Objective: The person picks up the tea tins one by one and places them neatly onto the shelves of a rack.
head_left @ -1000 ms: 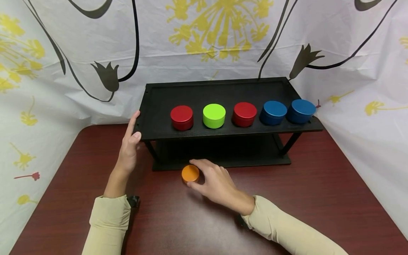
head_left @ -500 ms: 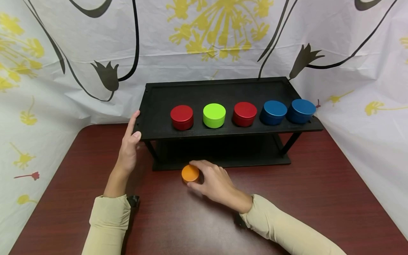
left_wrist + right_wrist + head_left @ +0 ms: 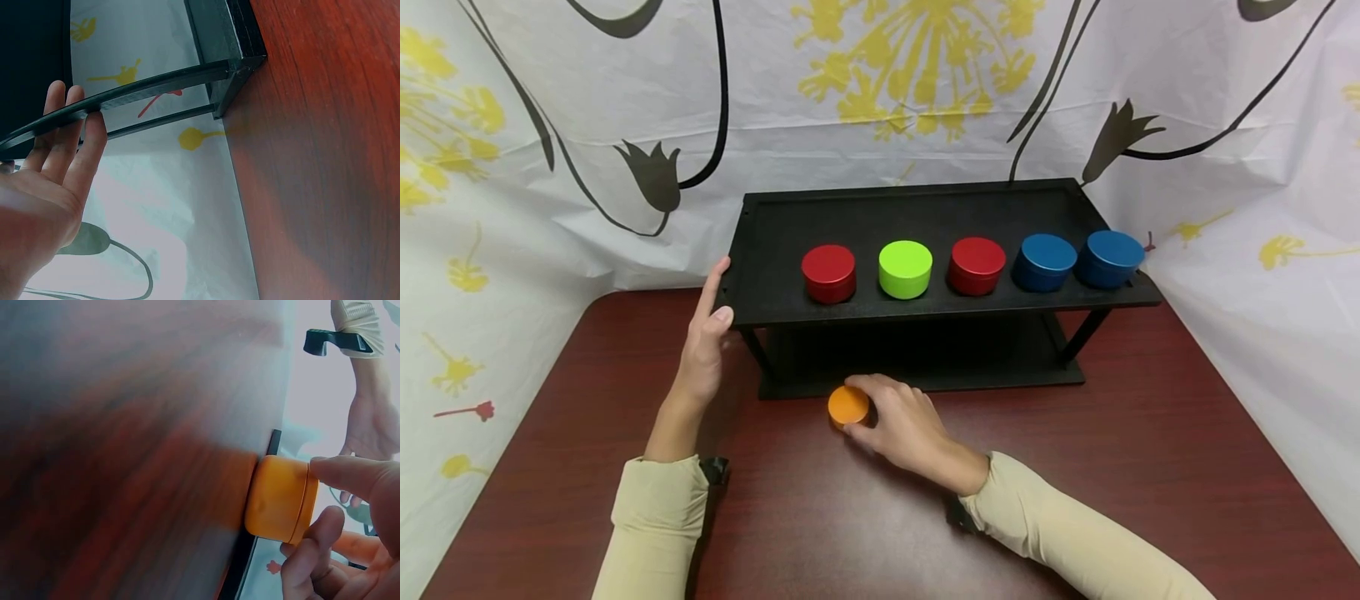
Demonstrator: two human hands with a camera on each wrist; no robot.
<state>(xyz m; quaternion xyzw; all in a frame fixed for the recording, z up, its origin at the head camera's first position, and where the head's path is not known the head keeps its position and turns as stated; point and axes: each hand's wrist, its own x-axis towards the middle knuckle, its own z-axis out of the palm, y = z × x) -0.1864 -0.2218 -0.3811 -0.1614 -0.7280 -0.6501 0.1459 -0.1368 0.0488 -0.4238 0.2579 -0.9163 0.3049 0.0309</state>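
My right hand (image 3: pixel 908 425) holds a small round orange tin (image 3: pixel 848 406) between thumb and fingers, down at the table in front of the black two-level shelf (image 3: pixel 917 208). In the right wrist view the thumb and fingertips are at the lid end of the orange tin (image 3: pixel 279 498). At the shelf's left end, my left hand (image 3: pixel 702 354) grips the edge of the top board, thumb at the front corner and index finger stretched along the side. The left wrist view has its other fingers (image 3: pixel 87 156) reaching straight behind the shelf's thin bar.
Along the front of the top board stand a red tin (image 3: pixel 828 273), a lime green tin (image 3: pixel 905 270), a second red tin (image 3: pixel 976 267) and two blue tins (image 3: pixel 1044 262). The reddish-brown table (image 3: pixel 1075 467) meets a white patterned cloth (image 3: pixel 850 158) behind and at both sides.
Almost nothing differs. My right forearm has shifted slightly left, while the orange tin, the left hand and the tins on the shelf keep their places.
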